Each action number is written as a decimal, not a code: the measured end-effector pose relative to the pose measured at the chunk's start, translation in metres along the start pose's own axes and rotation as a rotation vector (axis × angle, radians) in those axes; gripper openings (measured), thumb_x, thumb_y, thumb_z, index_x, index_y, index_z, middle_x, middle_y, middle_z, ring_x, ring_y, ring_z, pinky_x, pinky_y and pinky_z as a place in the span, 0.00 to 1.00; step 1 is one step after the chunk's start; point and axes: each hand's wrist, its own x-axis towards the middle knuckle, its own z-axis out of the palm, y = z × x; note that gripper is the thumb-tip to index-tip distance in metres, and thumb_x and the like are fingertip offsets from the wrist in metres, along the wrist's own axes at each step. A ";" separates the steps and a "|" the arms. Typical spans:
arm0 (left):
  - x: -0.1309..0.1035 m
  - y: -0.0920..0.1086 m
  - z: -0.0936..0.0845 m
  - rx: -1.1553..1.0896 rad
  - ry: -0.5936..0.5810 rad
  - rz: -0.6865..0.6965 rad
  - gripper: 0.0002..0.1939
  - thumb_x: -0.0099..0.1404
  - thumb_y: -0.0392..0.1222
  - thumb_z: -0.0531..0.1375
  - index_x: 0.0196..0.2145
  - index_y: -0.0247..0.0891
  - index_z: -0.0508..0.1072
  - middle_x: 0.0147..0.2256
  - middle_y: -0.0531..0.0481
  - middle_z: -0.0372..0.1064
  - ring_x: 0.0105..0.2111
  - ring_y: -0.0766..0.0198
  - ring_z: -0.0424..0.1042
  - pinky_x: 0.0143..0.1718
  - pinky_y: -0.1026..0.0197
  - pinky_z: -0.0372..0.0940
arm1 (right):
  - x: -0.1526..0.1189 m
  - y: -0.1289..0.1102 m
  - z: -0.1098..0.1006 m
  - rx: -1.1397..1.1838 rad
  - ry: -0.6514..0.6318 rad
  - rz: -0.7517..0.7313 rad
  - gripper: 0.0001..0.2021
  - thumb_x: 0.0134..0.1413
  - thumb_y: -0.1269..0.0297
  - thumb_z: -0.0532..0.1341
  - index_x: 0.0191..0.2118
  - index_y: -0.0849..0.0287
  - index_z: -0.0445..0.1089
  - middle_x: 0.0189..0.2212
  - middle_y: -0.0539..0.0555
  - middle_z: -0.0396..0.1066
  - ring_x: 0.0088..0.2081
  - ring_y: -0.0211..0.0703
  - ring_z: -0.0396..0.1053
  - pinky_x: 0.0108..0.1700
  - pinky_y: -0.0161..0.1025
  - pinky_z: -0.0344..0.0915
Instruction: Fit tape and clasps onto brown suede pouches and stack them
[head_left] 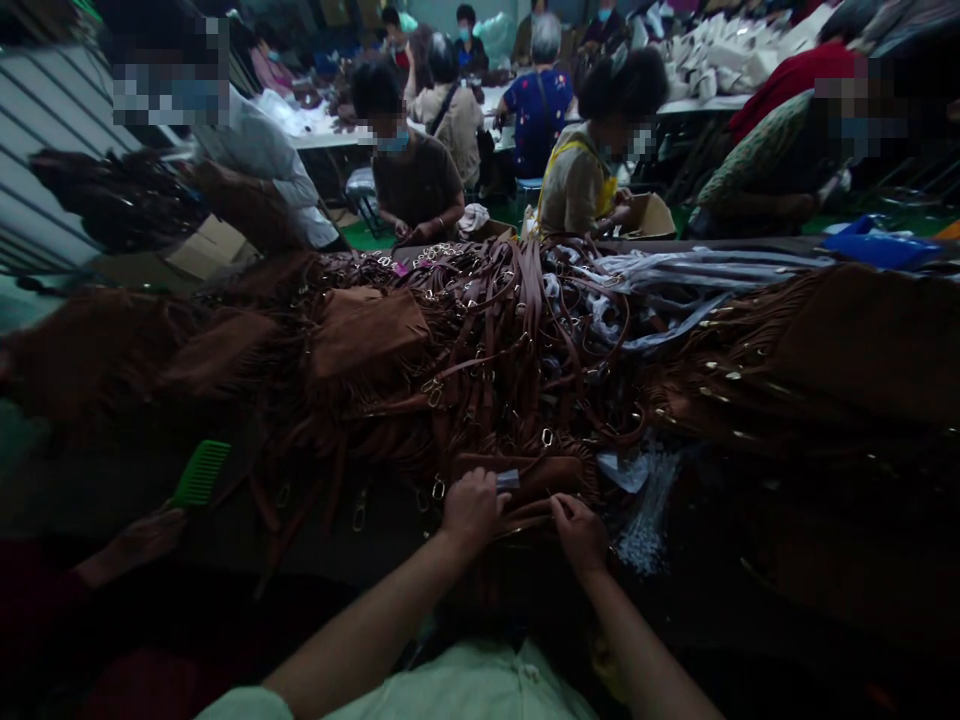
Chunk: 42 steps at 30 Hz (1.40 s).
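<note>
A brown fringed bag lies in front of me at the table's near edge. My left hand is closed over the bag's left part, its fingers curled under and partly hidden. Beside those fingertips a small pale, shiny tag-like piece lies against the bag. My right hand is at the bag's lower right, thumb and forefinger pinched together; what is between them is too thin to name. Just right of it lies a bundle of thin clear plastic strands with small pale ends.
Brown straps with gold clasps pile up beyond the bag. More fringed bags lie to the left, with another stack to the right. At left, another person's hand holds a green comb. Several people work across the table.
</note>
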 end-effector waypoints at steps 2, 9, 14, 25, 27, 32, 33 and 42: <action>0.024 0.014 -0.006 -0.057 0.074 0.070 0.13 0.62 0.48 0.59 0.40 0.38 0.68 0.39 0.46 0.66 0.42 0.57 0.66 0.43 0.59 0.61 | -0.001 0.001 0.001 0.020 0.013 0.027 0.17 0.55 0.52 0.52 0.38 0.56 0.74 0.39 0.53 0.74 0.41 0.43 0.71 0.45 0.38 0.64; 0.088 0.051 0.032 -0.202 -0.055 0.039 0.12 0.64 0.45 0.58 0.44 0.39 0.70 0.42 0.46 0.68 0.43 0.60 0.68 0.44 0.62 0.61 | -0.004 -0.001 -0.001 0.067 0.034 0.023 0.17 0.54 0.52 0.52 0.38 0.55 0.74 0.39 0.53 0.75 0.41 0.44 0.71 0.45 0.39 0.64; 0.062 0.037 0.040 -0.261 -0.065 0.283 0.12 0.66 0.45 0.54 0.45 0.47 0.73 0.41 0.50 0.69 0.39 0.63 0.70 0.41 0.64 0.62 | -0.006 0.000 -0.003 0.128 0.032 0.028 0.16 0.54 0.52 0.54 0.37 0.55 0.74 0.38 0.53 0.75 0.41 0.44 0.71 0.46 0.38 0.64; 0.030 0.031 0.042 -0.315 -0.108 0.267 0.13 0.64 0.40 0.55 0.44 0.46 0.75 0.43 0.50 0.70 0.39 0.63 0.71 0.42 0.64 0.63 | -0.007 -0.014 -0.013 0.053 -0.022 0.074 0.16 0.52 0.53 0.53 0.32 0.54 0.75 0.32 0.52 0.75 0.34 0.41 0.71 0.37 0.35 0.63; 0.030 0.032 0.043 -0.341 -0.091 0.270 0.13 0.64 0.40 0.55 0.44 0.45 0.75 0.43 0.49 0.70 0.39 0.62 0.70 0.42 0.63 0.63 | -0.006 -0.015 -0.014 0.019 -0.027 0.083 0.15 0.52 0.54 0.54 0.31 0.54 0.75 0.30 0.52 0.75 0.32 0.41 0.70 0.35 0.34 0.62; 0.027 0.031 0.048 -0.372 -0.099 0.326 0.13 0.64 0.42 0.54 0.43 0.44 0.76 0.39 0.49 0.70 0.38 0.61 0.69 0.42 0.62 0.61 | -0.003 -0.014 -0.011 -0.053 -0.022 0.086 0.14 0.52 0.55 0.54 0.30 0.53 0.76 0.29 0.52 0.75 0.32 0.40 0.70 0.32 0.33 0.60; 0.026 0.030 0.050 -0.369 -0.097 0.339 0.13 0.64 0.42 0.54 0.42 0.44 0.77 0.38 0.49 0.70 0.37 0.61 0.69 0.42 0.62 0.61 | -0.002 -0.013 -0.011 -0.061 -0.027 0.083 0.14 0.52 0.54 0.54 0.30 0.53 0.76 0.29 0.52 0.75 0.31 0.41 0.70 0.32 0.33 0.60; 0.046 0.032 0.069 -0.753 -0.254 0.103 0.14 0.60 0.47 0.56 0.36 0.38 0.79 0.32 0.50 0.74 0.32 0.64 0.71 0.35 0.64 0.62 | -0.001 -0.010 -0.015 -0.051 -0.118 0.017 0.14 0.55 0.56 0.53 0.36 0.53 0.75 0.35 0.52 0.74 0.37 0.42 0.70 0.39 0.35 0.62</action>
